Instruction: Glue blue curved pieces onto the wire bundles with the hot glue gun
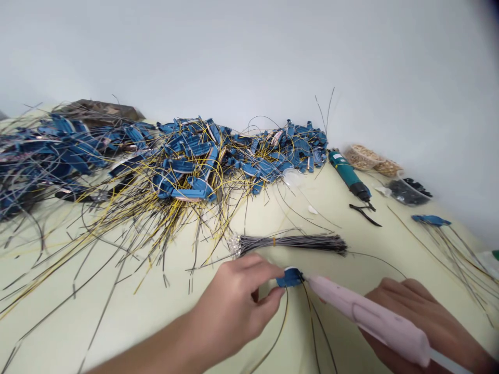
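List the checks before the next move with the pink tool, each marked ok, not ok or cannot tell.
1. Left hand on the small blue part: ok, thumb and finger at its left end.
2. Right hand on the pink tool: ok, gripped.
3. Tool aimed at the part: ok, tip at its right end. Actual contact: cannot tell.
4. Grey wire bundle tied: ok, an orange band around it, beyond the left hand.
5. Green power tool out of the way: ok, lying farther back on the right.
6. Wires in the big pile of blue parts untangled: not ok, they cross and splay.
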`<state>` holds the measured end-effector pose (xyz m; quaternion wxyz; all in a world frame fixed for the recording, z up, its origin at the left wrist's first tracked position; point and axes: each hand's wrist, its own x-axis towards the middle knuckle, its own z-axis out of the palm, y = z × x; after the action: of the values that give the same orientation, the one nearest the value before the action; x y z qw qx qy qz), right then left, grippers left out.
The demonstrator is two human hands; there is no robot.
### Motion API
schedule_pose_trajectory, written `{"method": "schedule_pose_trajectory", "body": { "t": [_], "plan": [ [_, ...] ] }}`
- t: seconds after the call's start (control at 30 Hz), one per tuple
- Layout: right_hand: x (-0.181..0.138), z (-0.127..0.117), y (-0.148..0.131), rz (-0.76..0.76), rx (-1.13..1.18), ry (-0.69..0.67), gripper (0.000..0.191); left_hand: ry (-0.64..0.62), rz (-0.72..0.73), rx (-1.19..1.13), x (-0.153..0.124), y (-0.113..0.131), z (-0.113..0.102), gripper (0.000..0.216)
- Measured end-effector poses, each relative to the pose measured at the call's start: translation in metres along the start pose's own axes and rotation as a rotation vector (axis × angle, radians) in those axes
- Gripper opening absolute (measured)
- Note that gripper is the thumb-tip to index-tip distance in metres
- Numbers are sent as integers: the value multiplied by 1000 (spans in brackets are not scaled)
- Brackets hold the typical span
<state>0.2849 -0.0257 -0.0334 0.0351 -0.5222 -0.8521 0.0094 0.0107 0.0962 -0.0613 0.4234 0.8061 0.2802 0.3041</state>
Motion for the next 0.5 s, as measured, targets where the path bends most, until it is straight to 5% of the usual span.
{"method": "schedule_pose_trajectory", "body": {
  "t": [0.13, 0.33, 0.5],
  "plan": [
    [-6, 6, 3, -36, 38, 39, 12, 57, 63, -16, -1, -2, 3, 20],
    [-9, 6, -7, 112, 73, 41, 9, 69, 90, 3, -1, -4, 3, 20],
    [-9, 3, -3, -28, 26, 35, 5, 54, 154, 20, -2, -4, 5, 20]
  ]
}}
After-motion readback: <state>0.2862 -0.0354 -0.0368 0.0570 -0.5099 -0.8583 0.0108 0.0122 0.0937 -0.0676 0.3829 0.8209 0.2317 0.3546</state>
